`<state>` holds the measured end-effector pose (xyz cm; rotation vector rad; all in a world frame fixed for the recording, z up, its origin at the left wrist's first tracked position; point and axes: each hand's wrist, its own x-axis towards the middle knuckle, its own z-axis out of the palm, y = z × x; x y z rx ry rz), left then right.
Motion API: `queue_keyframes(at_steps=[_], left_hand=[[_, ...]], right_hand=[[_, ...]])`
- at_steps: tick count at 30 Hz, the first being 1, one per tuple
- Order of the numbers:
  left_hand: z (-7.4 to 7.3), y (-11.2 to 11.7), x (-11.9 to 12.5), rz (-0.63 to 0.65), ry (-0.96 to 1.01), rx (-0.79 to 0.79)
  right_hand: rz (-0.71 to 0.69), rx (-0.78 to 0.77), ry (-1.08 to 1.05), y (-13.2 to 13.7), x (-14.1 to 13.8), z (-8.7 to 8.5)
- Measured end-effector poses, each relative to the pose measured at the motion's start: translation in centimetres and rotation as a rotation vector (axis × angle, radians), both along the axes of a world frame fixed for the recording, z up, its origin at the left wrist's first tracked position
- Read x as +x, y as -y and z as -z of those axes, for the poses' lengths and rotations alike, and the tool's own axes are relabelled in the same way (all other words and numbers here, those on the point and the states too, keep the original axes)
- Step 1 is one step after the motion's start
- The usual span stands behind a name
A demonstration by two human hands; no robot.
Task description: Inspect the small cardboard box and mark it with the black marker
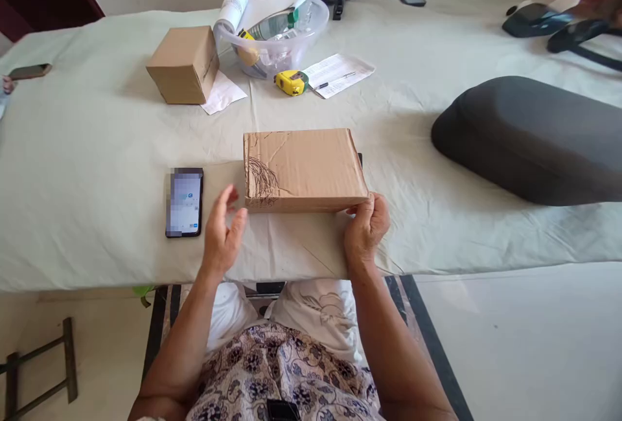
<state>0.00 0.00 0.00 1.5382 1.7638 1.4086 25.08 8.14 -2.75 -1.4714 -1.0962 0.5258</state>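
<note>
Your cloth-covered table (pixel 97 214) holds a plastic basin (pixel 306 46). Left of it sits a plain carton (pixel 182 65); just on your side of it, a yellow tape measure (pixel 290 83) and paper (pixel 343 68); nearer you and leftward, a lit phone (pixel 187 204); well right, a dark padded object (pixel 529 139); nearer you, a scribbled box (pixel 311 163), its contact with the table unclear.

Bare cloth (pixel 403 149) separates scribbled box (pixel 306 165) from bulky dark object (pixel 525 142); a phone (pixel 191 207) obstructs leftward.

A flat brown cardboard box (pixel 306 165) on pale green tablecloth (pixel 97 227) before my remote camera, a black rectangular phone (pixel 193 204) left, a translucent plastic basin (pixel 315 32) behind, a cube-like brown cardboard box (pixel 177 61) behind-left, a long black rounded pad (pixel 525 136) right.
</note>
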Motion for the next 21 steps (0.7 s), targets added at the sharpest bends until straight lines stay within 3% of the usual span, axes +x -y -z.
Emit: queue_keyframes(at_steps=[2, 5, 8, 15, 21], left_hand=[[1.1, -0.4, 1.4, 0.061, 0.092, -0.023], [2.4, -1.1, 2.4, -0.004, 0.072, 0.025], [2.7, -1.4, 2.6, -0.076, 0.112, 0.047], [-0.6, -0.6, 2.7, -0.251, 0.044, 0.166], [-3.0, 0.0, 3.6, -0.261, 0.072, 0.249]], right_hand=[[0.003, -0.001, 0.01, 0.1, 0.1, 0.1], [-0.03, 0.004, 0.001, 0.2, 0.1, 0.1], [-0.079, 0.072, 0.003, 0.5, 0.2, 0.1], [-0.218, 0.263, 0.023, 2.1, -0.5, -0.7], [-0.166, 0.292, 0.111, 3.8, -2.1, -4.6]])
